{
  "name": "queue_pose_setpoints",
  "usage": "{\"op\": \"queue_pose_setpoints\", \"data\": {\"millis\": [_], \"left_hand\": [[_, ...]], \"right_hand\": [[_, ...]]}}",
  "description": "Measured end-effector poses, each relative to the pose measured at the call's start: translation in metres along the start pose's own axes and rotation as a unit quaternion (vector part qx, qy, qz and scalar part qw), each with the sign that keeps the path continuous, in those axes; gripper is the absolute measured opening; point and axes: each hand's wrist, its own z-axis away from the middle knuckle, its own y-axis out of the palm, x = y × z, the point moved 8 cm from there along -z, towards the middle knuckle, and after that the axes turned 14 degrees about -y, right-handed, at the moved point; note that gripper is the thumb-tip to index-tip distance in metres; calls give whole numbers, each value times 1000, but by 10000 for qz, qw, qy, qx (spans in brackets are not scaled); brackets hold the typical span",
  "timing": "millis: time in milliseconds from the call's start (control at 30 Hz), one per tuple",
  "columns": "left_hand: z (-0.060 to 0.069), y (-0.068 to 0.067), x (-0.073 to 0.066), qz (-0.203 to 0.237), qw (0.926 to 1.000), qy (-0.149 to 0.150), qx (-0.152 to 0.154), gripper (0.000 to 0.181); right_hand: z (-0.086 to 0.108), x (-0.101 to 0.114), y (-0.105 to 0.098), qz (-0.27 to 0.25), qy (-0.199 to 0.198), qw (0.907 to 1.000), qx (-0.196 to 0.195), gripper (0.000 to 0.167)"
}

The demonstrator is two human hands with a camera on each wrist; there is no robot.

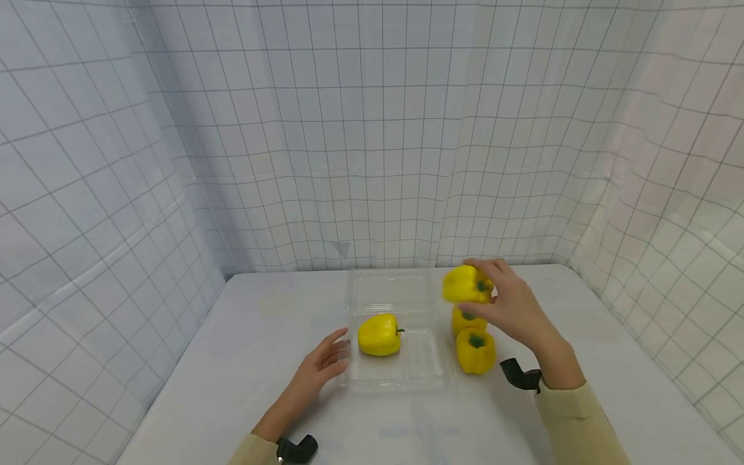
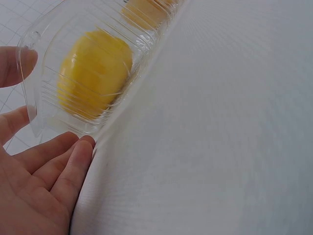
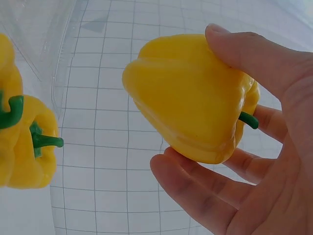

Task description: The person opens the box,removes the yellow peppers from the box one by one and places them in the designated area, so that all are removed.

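My right hand (image 1: 514, 307) grips a yellow bell pepper (image 1: 466, 284) between thumb and fingers, raised over the right side of the table. In the right wrist view that pepper (image 3: 188, 98) shows its green stem toward the palm. Below it two more yellow peppers stand in a column, the nearer pepper (image 1: 475, 352) in full sight and the farther pepper (image 1: 465, 320) partly hidden. Another pepper (image 1: 379, 334) lies on its side in the left half of a clear plastic clamshell box (image 1: 424, 368). At the box's left wall my left hand (image 1: 318, 365) rests with loosely extended fingers.
The box's lid (image 1: 391, 289) lies folded back toward the rear of the white table (image 1: 232, 381). Gridded white curtains (image 1: 372, 142) enclose the table at the back and both sides.
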Motion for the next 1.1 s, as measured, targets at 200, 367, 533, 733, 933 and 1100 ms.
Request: {"op": "queue_pose_setpoints", "data": {"millis": [200, 367, 533, 733, 933, 1100], "left_hand": [[-1, 0, 0, 11, 10000, 1, 13, 63], [-1, 0, 1, 5, 10000, 4, 5, 63], [-1, 0, 1, 5, 10000, -1, 12, 63], [0, 0, 0, -2, 10000, -33, 27, 63], [1, 0, -2, -67, 10000, -8, 13, 63], [1, 0, -2, -97, 9999, 47, 18, 63]], "right_hand": [[3, -10, -10, 193, 102, 9997, -109, 75], [6, -15, -15, 314, 225, 9992, -132, 74], [9, -21, -18, 350, 408, 9985, -106, 75], [14, -29, -20, 340, 635, 9974, -10, 75], [18, -40, -21, 352, 795, 9962, 84, 75], [20, -46, -23, 404, 944, 9945, 208, 76]]}}
